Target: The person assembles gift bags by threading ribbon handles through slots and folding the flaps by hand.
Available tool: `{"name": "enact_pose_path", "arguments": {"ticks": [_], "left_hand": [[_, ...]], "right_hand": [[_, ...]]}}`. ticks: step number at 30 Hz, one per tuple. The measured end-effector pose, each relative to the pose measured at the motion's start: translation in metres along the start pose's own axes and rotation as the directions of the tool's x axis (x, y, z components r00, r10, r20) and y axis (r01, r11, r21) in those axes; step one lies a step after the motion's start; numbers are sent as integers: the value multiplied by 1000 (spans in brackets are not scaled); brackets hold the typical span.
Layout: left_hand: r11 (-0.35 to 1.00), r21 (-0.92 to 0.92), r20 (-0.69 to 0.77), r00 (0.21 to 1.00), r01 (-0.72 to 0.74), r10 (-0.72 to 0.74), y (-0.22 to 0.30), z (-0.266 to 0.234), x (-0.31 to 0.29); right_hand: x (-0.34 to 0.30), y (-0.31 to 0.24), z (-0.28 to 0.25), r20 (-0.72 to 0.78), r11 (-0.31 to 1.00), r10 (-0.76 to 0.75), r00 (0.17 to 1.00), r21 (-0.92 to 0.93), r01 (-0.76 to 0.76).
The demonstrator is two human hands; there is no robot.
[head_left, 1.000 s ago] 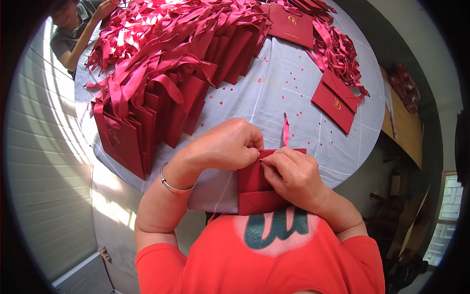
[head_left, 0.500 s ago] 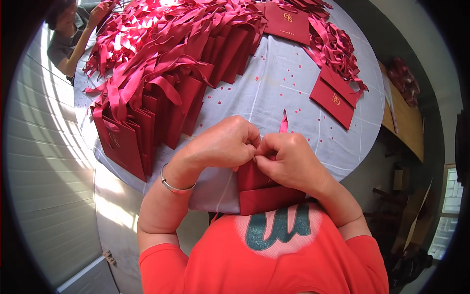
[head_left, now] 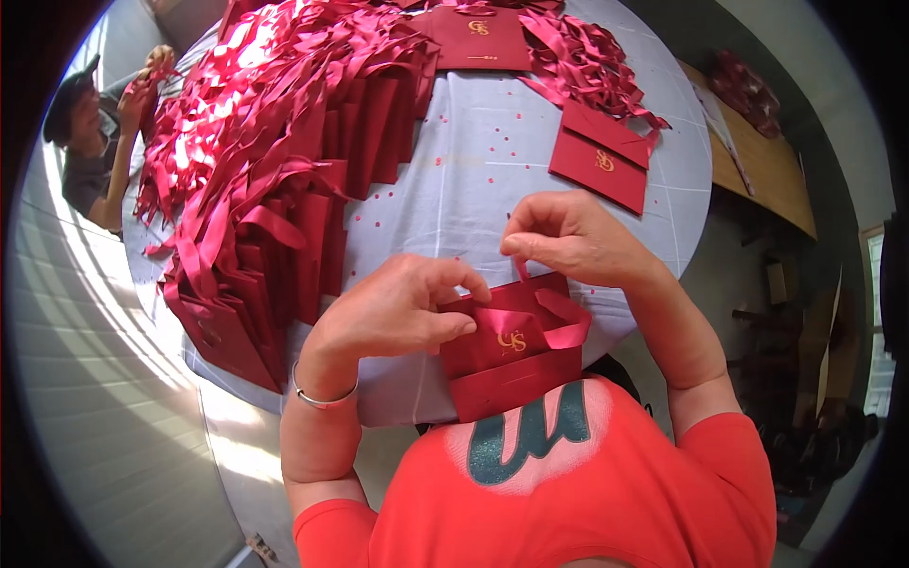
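We note hands now apart: R hand (head_left: 579, 239) pinches ribbon (head_left: 568, 336) at bag's top edge, L hand (head_left: 393, 308) loosely open, bag (head_left: 516, 377) at table's (head_left: 402, 227) near edge, ribbon apparently part-threaded.

At the left hand (head_left: 402, 308), the red bag (head_left: 511, 367) looks like smooth matt paper with glossy satin ribbon (head_left: 566, 334), the bangle (head_left: 324, 404) behind it polished metal, the tablecloth (head_left: 454, 218) beyond dull fabric.

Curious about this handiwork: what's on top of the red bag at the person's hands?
A red ribbon loops over the red bag, near a gold emblem. What's under the left hand can't be seen.
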State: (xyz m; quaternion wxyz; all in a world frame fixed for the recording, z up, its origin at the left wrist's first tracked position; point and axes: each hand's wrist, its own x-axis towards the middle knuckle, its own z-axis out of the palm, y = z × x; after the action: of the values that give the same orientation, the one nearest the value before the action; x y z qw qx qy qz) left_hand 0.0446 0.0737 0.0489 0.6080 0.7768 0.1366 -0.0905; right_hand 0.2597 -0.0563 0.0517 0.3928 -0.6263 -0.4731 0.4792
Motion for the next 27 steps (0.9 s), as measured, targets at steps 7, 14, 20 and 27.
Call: {"name": "enact_pose_path", "arguments": {"ticks": [7,14,20,27], "left_hand": [[1000,1,6,1000,0,0,0,2,1],[1000,8,-7,1000,-23,23,2,5,-4],[997,-63,39,998,-53,55,6,1,-8],[993,64,45,994,-103,100,3,-1,-7]], "right_hand": [[9,-5,8,171,970,-66,983,-222,104],[49,0,13,614,951,114,781,-295,93],[65,-4,19,711,969,247,658,-176,-174],[67,3,25,691,976,214,690,-130,-173]]}}
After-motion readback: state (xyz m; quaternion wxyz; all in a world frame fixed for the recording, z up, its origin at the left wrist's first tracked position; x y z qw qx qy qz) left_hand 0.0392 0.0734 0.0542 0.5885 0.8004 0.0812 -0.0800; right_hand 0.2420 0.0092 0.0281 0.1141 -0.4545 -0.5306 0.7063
